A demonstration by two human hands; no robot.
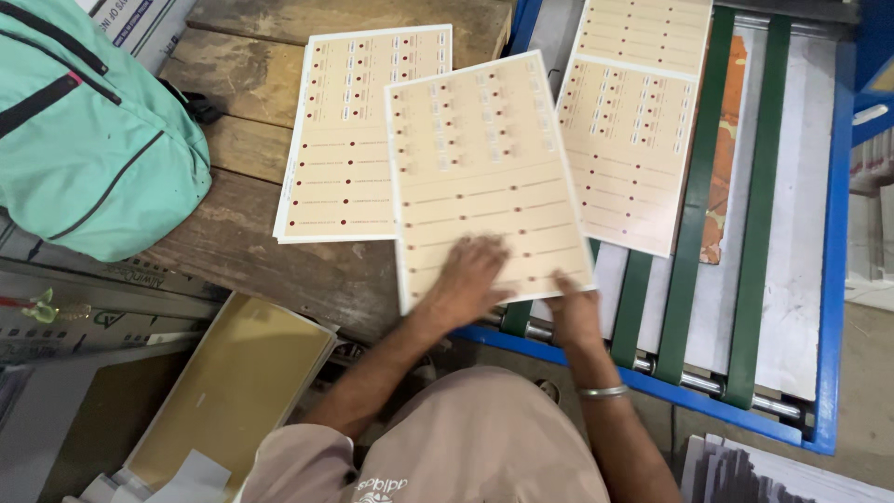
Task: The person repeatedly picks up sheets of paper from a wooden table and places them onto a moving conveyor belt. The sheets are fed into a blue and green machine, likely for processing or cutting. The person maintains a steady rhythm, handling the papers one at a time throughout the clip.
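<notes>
Left hand (470,279) flat on beige printed sheet (484,177), fingers spread wide, palm pressing down near sheet's lower edge. Right hand (573,312) at sheet's bottom right corner, fingers close together, touching its edge; grip underneath can't tell. Sheet straddles wooden table (270,251) and blue conveyor frame (829,279), overlapping second sheet (340,140). Third sheet (633,140) on green belts (694,205). Teal backpack (84,140) at far left.

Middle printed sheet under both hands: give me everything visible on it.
The middle sheet is cream card with a white border, small label blocks printed above and lines with dark red dots below. It lies flat, slightly rotated, overlapping the stack on the wooden table. The left hand presses it; the right hand grips its near edge.
</notes>
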